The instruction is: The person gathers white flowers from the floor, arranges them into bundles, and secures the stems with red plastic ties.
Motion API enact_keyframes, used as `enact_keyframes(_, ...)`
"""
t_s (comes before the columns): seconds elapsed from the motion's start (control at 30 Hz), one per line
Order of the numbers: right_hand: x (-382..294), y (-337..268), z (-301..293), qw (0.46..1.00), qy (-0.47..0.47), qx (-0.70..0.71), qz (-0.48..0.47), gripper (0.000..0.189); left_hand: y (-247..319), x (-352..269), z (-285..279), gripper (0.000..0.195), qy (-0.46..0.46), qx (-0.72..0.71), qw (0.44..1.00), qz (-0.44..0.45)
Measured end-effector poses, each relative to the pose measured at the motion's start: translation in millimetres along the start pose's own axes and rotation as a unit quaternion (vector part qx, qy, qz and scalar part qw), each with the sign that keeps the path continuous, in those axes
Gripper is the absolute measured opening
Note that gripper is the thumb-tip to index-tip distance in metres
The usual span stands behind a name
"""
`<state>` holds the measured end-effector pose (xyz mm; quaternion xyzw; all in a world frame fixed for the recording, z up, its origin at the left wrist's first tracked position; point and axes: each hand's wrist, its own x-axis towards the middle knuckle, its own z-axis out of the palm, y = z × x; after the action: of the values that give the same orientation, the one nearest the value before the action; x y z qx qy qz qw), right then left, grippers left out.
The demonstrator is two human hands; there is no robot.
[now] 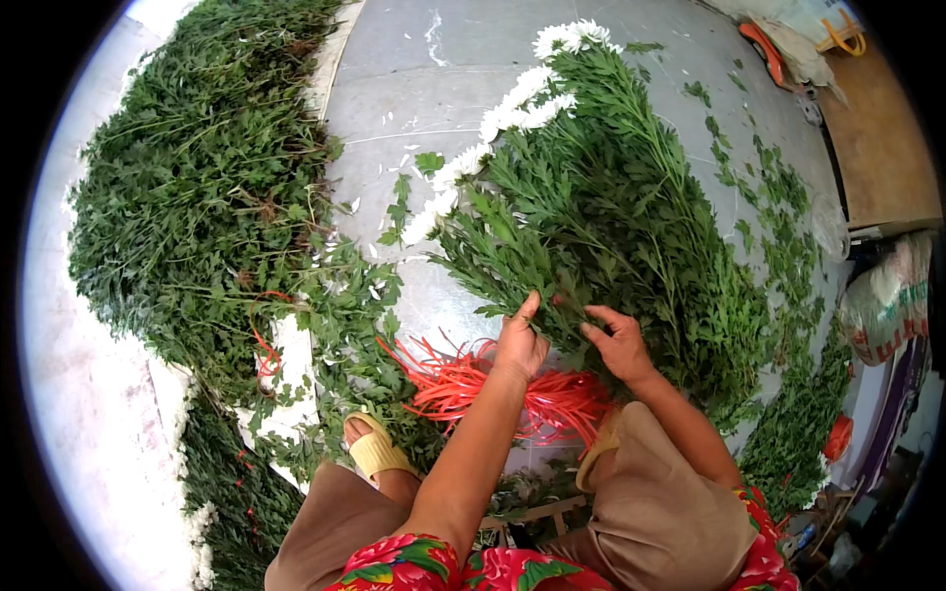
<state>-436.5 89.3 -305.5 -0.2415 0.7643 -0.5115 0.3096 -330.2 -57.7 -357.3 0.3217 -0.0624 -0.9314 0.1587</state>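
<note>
My left hand [523, 344] is closed around the lower part of a leafy chrysanthemum stem [510, 244], thumb uppermost. Just to its right, my right hand [622, 346] has its thumb and forefinger at the leaves; whether they pinch anything I cannot tell. Beyond both hands a pile of green chrysanthemum stems [621, 192] lies fanned on the floor. White flower heads [528, 92] line its far left edge. Under my left wrist, a loose bundle of red plastic ties [458, 391] lies between my feet.
A large heap of chrysanthemum stems [199, 162] covers the left, with a red strap [267, 343] at its edge. Another flower pile [236, 487] lies lower left. Loose leaves [791, 214] litter the grey floor [414, 66]. A wooden board [883, 148] and a printed sack [890, 303] stand at right.
</note>
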Motion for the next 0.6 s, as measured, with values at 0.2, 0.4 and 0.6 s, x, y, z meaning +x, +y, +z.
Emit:
enact_keyframes(0.2, -4, -5, -2, 0.998, 0.044, -0.031, -0.010, 0.028, 14, -7, 16, 0.041, -0.010, -0.042, 0.996, 0.073)
enact_keyframes(0.4, 7, -9, -1, 0.981, -0.095, -0.151, -0.082, 0.032, 13, -1, 11, 0.042, -0.003, 0.012, 1.000, -0.001)
enact_keyframes(0.6, 66, 6, -33, 0.830, 0.143, -0.505, -0.188, 0.032, 30, 14, -17, 0.033, 0.002, 0.011, 1.000, -0.003)
